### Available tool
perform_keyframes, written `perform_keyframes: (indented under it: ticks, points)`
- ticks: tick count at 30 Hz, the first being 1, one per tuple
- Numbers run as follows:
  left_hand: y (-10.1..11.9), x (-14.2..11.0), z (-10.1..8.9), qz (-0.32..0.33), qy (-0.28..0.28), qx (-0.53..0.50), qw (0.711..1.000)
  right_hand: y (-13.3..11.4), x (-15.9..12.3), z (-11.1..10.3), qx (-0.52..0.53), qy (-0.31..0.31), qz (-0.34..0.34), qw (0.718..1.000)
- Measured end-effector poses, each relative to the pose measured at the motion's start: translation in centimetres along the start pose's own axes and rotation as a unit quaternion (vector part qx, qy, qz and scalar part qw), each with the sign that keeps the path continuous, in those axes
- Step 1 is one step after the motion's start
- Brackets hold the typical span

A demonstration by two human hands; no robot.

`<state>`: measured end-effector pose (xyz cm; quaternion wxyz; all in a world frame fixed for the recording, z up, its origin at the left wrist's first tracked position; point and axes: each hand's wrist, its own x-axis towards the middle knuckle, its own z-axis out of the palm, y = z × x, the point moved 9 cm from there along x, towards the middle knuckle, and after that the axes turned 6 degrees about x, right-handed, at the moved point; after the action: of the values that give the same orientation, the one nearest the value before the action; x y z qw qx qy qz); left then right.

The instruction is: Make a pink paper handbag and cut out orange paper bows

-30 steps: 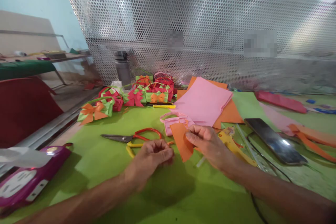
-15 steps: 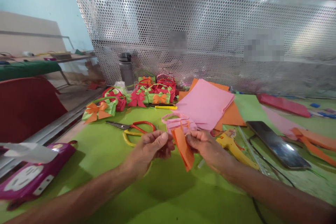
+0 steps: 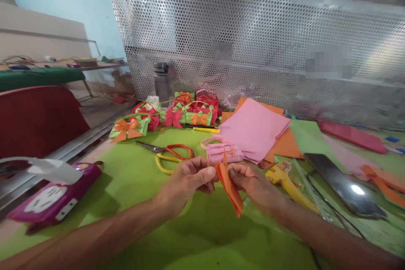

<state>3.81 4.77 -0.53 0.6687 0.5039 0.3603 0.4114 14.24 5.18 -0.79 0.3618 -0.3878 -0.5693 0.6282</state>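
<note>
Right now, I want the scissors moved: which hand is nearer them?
Left. The left hand is close by the handles of the scissors; the right hand is farther right, holding the orange paper.

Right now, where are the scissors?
In the head view, the scissors lie left of centre on the green tabletop, just beyond the left hand, between it and the bags.

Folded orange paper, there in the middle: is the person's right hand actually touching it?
Touching. The head view shows the right hand pinching the folded orange paper near its upper end, its lower end sticking out beyond the grip.
</note>
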Motion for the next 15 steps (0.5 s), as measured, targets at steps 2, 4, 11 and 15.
perform_keyframes:
  ticks: [2,4,11,15]
  points:
    - [0.3,-0.1,0.2,0.006,-0.003,-0.004,1.000,0.2,0.1,0.1,0.005,-0.009,-0.003,1.000]
    - [0.5,-0.3,0.7,0.013,-0.017,-0.006,1.000,0.5,0.2,0.1,0.012,-0.013,-0.007,1.000]
    - [0.5,-0.6,1.7,0.028,-0.043,-0.012,0.999,1.3,0.5,0.0,0.027,-0.028,-0.008,0.999]
    - [0.4,-0.8,1.6,0.044,-0.030,0.024,0.998,1.1,0.4,0.2,0.024,-0.037,-0.011,0.999]
